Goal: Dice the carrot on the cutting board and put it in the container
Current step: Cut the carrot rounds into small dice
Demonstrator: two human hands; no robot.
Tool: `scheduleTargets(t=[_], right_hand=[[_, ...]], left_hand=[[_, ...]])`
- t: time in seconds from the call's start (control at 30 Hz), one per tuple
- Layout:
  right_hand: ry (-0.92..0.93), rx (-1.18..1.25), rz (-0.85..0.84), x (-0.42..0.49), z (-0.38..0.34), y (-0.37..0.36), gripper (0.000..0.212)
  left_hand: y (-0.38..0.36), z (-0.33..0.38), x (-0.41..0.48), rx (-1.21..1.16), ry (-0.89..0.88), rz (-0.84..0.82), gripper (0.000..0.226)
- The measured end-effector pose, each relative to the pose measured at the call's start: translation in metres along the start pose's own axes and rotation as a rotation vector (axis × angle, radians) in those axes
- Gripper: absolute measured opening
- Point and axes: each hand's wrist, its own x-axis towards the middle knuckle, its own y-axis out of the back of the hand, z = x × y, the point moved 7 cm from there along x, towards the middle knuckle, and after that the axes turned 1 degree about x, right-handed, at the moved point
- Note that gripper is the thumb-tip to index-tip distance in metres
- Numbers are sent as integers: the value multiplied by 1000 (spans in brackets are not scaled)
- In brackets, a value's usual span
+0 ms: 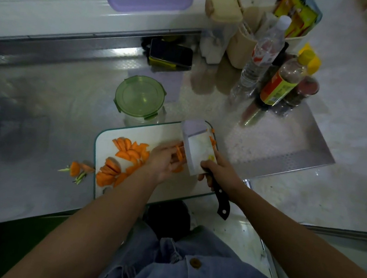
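**A:** From the head view, which step is in hand?

**B:** The dicing, I'd say. The right hand (218, 169) is wrapped round the black handle of the cleaver (196, 150), with the blade standing on the cutting board (117, 137) at about two o'clock from its middle. The left hand (165, 162) lies just beside the blade, its fingers curled over a small bunch of carrot strips (179, 154) to pin them down.

**A:** And the rest of the carrot?

**B:** The carrot slices (126, 154) are fanned across the board's nine o'clock side, still half-rounds. None is in the container (140, 97), which stands at eleven o'clock just off the board with its green lid on.

**A:** So what's needed next?

**B:** Probably short cross-cuts with the fingertips tucked back from the edge. Later the lid must come off.

**A:** Counts?

**B:** There is one cleaver, one board and one container. The slices overlap too much to count. About two carrot ends (78, 169) lie off the board at eight o'clock. One phone (170, 53) is at twelve, and there are several bottles (278, 81) at two.
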Motion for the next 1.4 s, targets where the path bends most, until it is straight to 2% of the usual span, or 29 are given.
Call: scheduleTargets(t=[0.07,0.13,0.27,0.33,0.43,0.57,0.67,0.77,0.93,1.17,1.4], right_hand=[[10,4,36,-2,0,4,35],[11,-6,54,-3,1,7,32],[26,-108,80,-6,2,8,32],[50,-141,98,-6,1,7,35],[66,-178,114,-3,3,5,46],[88,-237,125,-1,6,6,43],[117,-287,120,-2,5,5,32],[146,-386,149,0,7,7,39],[236,-532,149,-3,4,5,21],[231,-589,170,-3,7,8,35],[254,-663,153,-5,7,3,51]], left_hand=[[9,5,3,122,-95,50,22],[13,13,7,364,-223,65,26],[1,32,7,1092,-590,92,29],[-13,31,4,1355,-703,0,32],[-23,21,6,1597,-754,-146,38],[-9,17,4,1639,-839,-170,39],[2,14,1,1703,-875,-188,56],[6,10,0,1778,-871,-205,65],[-3,8,1,1831,-845,-164,52],[-6,10,5,1778,-778,-63,30],[-1,10,6,1787,-767,-10,28]])
